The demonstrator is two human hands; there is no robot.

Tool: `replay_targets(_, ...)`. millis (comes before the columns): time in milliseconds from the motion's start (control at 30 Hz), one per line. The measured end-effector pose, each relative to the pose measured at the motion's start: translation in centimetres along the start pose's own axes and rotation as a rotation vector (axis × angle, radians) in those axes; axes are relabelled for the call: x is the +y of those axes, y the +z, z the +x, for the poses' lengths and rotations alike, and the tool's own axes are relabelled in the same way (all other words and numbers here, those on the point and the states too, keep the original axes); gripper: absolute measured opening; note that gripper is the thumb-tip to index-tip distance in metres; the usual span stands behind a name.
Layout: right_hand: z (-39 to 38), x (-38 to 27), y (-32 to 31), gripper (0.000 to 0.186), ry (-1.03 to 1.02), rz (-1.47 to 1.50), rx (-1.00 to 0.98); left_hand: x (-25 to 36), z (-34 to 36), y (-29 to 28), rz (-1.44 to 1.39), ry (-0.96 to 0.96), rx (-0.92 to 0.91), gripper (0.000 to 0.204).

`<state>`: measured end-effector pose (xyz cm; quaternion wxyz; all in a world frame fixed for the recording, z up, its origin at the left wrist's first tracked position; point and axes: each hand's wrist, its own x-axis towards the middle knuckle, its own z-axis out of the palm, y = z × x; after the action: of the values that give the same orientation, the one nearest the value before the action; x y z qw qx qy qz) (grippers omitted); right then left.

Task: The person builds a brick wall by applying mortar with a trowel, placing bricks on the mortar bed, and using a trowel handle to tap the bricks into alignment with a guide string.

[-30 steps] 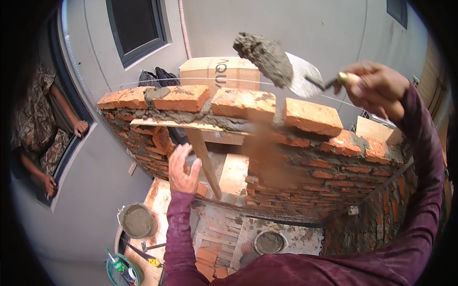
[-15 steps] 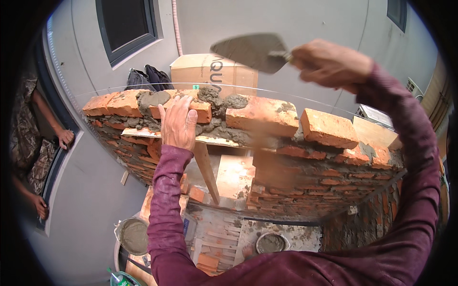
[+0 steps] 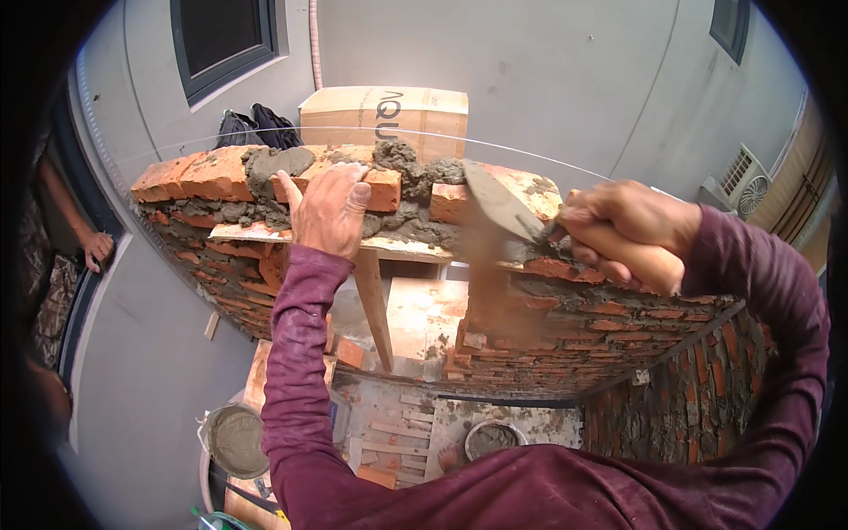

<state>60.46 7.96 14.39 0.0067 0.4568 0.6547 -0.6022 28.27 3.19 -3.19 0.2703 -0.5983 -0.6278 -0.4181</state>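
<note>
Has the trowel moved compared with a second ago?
Yes. The trowel in the right hand has come down from above the wall to the top bricks, its blade beside the wet mortar.

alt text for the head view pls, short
A person lays brick: the left hand presses a brick into wet mortar atop a brick wall, while the right hand works a trowel against it.

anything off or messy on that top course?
Yes. Wet mortar is heaped unevenly between the bricks and oozes down the wall face under the left hand. The trowel in the right hand sits beside the heap.
</note>
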Motion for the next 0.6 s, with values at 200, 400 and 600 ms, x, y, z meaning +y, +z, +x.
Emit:
replay_targets(200,4.7,-2.6,1.8,0.029,-0.116,-0.214,-0.043,0.0,-0.3,-0.1,-0.028,0.005,0.012,0.058)
replay_targets(400,0.4,-3.8,0.8,0.034,-0.293,-0.997,-0.133,-0.1,-0.4,-0.2,-0.058,0.003,0.028,0.058)
replay_targets(600,6.6,-5.5,-0.8,0.037,-1.007,-0.895,-0.315,-0.5,-0.1,-0.4,-0.048,-0.003,0.031,0.061)
